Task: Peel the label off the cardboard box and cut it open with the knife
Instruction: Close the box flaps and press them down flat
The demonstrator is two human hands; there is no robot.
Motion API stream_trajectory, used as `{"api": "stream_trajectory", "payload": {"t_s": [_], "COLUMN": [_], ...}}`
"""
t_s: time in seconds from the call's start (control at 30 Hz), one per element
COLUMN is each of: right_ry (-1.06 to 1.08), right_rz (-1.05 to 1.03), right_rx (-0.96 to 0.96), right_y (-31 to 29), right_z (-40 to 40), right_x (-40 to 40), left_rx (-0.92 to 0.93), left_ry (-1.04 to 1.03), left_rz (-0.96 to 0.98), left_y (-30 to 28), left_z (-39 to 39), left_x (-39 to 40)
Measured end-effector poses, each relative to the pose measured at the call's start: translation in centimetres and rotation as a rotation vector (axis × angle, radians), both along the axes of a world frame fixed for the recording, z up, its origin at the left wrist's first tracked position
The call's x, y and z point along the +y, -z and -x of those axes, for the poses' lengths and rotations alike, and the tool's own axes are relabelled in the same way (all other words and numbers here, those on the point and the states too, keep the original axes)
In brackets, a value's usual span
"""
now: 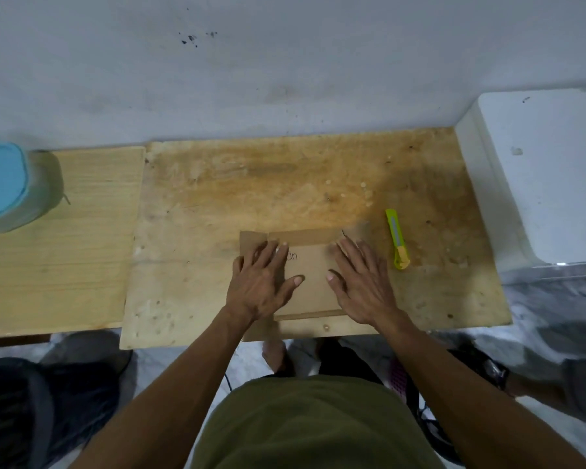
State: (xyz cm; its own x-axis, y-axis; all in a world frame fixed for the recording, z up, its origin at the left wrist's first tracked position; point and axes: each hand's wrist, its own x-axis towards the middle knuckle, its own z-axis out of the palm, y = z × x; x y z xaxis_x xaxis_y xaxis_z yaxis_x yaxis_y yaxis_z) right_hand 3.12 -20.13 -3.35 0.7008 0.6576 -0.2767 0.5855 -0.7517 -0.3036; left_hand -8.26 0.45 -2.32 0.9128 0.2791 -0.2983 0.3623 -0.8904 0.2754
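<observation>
From the head camera, one flattened cardboard box [310, 275] lies on the near part of a plywood board [285, 184], and everything else sits around that box. The left hand [263, 282] presses flat on its left portion, fingers spread and gripping nothing; the right hand [361, 284] lies flat on its right portion the same way, palm down, holding nothing. One yellow-green knife [397, 239] rests on the board just right of the box, apart from the right hand and untouched. Some handwriting shows on the box between the hands, but no label can be made out, so I cannot tell whether peeling is done. The box looks opened out flat, which suggests the cutting may be finished or nearly so. One blue-lidded container [11, 187] stands well left of the box; one white block [548, 177] sits far right.
</observation>
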Motion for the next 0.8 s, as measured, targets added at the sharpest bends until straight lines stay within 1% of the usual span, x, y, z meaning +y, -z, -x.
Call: {"api": "stream_trajectory", "payload": {"t_s": [0.07,0.23,0.4,0.53,0.7,0.8], "right_ry": [0.005,0.007,0.037,0.052,0.067,0.057], "right_rz": [0.034,0.097,0.094,0.064,0.035,0.045], "right_rx": [-0.003,0.014,0.047,0.019,-0.04,-0.034], "right_y": [0.1,1.4,2.7,3.8,4.8,4.7], "right_z": [0.0,0.2,-0.5,-1.1,-0.8,-1.0], "right_x": [0.2,0.1,1.0,1.4,1.2,1.2], "left_rx": [0.051,0.172,0.185,0.197,0.171,0.125], "left_ry": [0.02,0.005,-0.026,-0.033,-0.072,-0.116], "left_rz": [-0.035,0.013,0.017,0.015,-0.008,-0.033], "left_y": [0.4,1.4,2.5,3.1,3.6,3.6], "left_z": [-0.2,0.0,-1.5,-2.3,-2.1,-1.9], "left_x": [0.1,-0.1,0.5,1.1,0.9,0.7]}}
